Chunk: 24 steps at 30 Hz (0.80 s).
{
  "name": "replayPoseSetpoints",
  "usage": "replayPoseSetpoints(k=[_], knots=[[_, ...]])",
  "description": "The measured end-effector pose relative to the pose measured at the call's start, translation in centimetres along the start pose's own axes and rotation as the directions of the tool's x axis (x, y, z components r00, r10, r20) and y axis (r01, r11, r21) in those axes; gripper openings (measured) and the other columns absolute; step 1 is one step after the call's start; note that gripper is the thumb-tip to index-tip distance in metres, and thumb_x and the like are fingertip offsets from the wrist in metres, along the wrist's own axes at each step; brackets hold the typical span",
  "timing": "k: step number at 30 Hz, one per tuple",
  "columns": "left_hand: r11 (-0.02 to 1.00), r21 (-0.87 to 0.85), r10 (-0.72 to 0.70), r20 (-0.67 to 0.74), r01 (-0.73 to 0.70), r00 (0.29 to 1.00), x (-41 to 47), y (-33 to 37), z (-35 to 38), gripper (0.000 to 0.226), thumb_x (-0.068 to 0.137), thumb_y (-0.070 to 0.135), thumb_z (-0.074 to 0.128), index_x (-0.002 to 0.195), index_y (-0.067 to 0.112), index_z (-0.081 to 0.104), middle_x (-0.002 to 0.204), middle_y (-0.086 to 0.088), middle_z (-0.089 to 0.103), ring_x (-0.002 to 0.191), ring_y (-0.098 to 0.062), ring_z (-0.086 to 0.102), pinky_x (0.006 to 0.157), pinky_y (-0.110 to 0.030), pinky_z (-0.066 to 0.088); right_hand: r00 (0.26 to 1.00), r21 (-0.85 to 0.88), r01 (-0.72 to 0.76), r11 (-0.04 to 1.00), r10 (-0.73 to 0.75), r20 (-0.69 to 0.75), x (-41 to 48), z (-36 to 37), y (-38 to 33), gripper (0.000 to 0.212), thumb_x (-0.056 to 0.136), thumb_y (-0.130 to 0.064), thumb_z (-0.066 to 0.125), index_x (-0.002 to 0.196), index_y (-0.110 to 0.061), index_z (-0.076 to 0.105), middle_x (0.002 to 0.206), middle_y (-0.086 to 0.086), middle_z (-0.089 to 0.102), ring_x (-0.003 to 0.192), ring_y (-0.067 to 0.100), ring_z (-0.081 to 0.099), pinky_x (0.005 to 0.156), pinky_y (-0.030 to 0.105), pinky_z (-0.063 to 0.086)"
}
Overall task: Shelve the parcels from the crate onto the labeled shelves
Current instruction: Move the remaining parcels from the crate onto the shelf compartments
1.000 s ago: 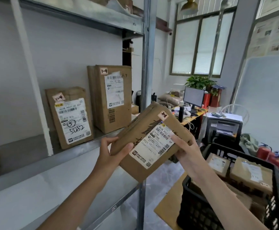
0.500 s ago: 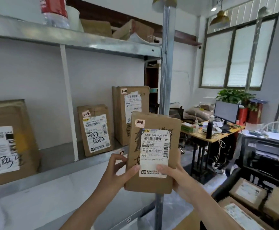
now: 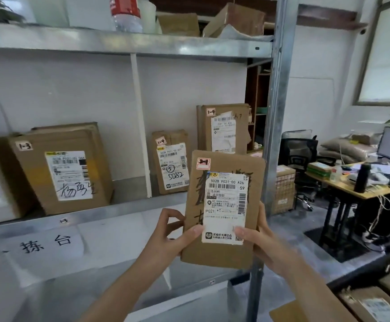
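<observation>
**Flat parcel held upright in both grips, clear of the shelves**

The flat brown cardboard parcel with a white shipping label [image 3: 223,205] stands upright in the air in front of the grey metal shelf post [image 3: 275,135]. It touches neither the shelf nor the crate. The left grip [image 3: 170,231] is clamped on its lower left edge, with the thumb on the front face and the fingers curled at the side. The right grip [image 3: 266,245] is clamped on the lower right edge, thumb on the label's corner. Its fingers are hidden behind the card.

Judging by its thinness and the easy pinch, the parcel is probably light. The card looks fairly stiff, though its corners are rounded and worn. The label looks smooth, so a thumb there may slide. Bare card along the long edges is the safer hold, and it leaves the small red-bordered sticker [image 3: 203,163] at the top uncovered. The sticker's number is too blurred to read with certainty.

On the galvanised middle shelf [image 3: 96,217], boxes tagged 1-3 [image 3: 59,170] and 1-4 [image 3: 170,161] lean against the wall. The black plastic crate [image 3: 363,270] at lower right holds more parcels.
</observation>
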<state>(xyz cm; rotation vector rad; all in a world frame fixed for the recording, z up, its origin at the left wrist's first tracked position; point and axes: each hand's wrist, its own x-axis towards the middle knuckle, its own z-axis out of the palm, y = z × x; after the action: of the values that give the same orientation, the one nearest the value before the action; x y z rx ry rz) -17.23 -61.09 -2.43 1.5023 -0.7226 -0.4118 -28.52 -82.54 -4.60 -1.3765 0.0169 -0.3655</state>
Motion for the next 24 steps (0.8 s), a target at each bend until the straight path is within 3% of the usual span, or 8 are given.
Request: replayPoseSetpoints(k=[4,7,13,19,21,24], knots=[[0.999,0.048,-0.013,-0.064,0.016,0.998,-2.3,-0.3,-1.4,0.061,0.061,0.065,0.077,0.105,0.032,0.049,0.113,0.008,0.069,0.091,-0.016,0.072,0.065,-0.025,0.056,0.994,-0.024,-0.068,0.997,0.070,0.088,0.0,1.2,1.6,0.104,0.056,-0.039,0.094,0.140,-0.041,0.032,0.134,-0.004,0.064,0.122,0.020,0.062,0.092,0.031,0.056],[0.997,0.068,-0.034,-0.108,0.042,0.994,-4.3,-0.8,-2.7,0.061,0.062,0.065,0.076,0.105,0.031,0.049,0.116,0.007,0.068,0.092,-0.016,0.071,0.064,-0.024,0.055,0.984,-0.058,-0.105,0.993,0.112,0.135,0.1,2.8,2.9,0.104,0.057,-0.045,0.093,0.143,-0.035,0.036,0.134,-0.005,0.063,0.123,0.019,0.061,0.093,0.030,0.056],[0.995,0.054,-0.075,-0.198,0.087,0.977,-8.1,-1.8,-5.7,0.046,0.071,0.056,0.071,0.104,0.028,0.052,0.115,0.004,0.069,0.089,-0.016,0.071,0.064,-0.024,0.056,0.972,-0.051,-0.138,0.989,0.145,0.184,-0.1,6.5,4.5,0.093,0.063,-0.035,0.090,0.142,-0.027,0.042,0.132,-0.002,0.065,0.120,0.021,0.063,0.089,0.029,0.057],[0.991,0.091,-0.076,-0.248,0.101,0.966,-12.0,-1.4,-10.6,0.057,0.066,0.068,0.068,0.105,0.030,0.054,0.115,0.006,0.068,0.101,-0.020,0.068,0.085,-0.045,0.057,0.961,-0.080,-0.152,0.985,0.167,0.222,-0.3,12.0,4.7,0.095,0.056,-0.041,0.093,0.137,-0.032,0.044,0.131,-0.005,0.066,0.119,0.018,0.064,0.087,0.026,0.057],[0.989,0.120,-0.059,-0.254,0.092,0.965,-13.5,-1.3,-13.0,0.056,0.066,0.071,0.063,0.104,0.031,0.057,0.112,0.009,0.069,0.102,-0.016,0.067,0.088,-0.045,0.056,0.962,-0.086,-0.137,0.987,0.153,0.227,-0.3,14.2,4.9,0.089,0.060,-0.035,0.090,0.137,-0.029,0.045,0.131,-0.003,0.066,0.119,0.019,0.064,0.087,0.027,0.057],[0.983,0.172,-0.026,-0.245,0.070,0.969,-16.0,-1.2,-16.9,0.048,0.072,0.075,0.056,0.100,0.037,0.062,0.109,0.015,0.067,0.102,-0.007,0.065,0.088,-0.037,0.055,0.966,-0.098,-0.128,0.987,0.146,0.213,-0.6,18.0,5.2,0.096,0.054,-0.041,0.095,0.136,-0.027,0.047,0.130,-0.001,0.067,0.118,0.021,0.065,0.088,0.028,0.057]])
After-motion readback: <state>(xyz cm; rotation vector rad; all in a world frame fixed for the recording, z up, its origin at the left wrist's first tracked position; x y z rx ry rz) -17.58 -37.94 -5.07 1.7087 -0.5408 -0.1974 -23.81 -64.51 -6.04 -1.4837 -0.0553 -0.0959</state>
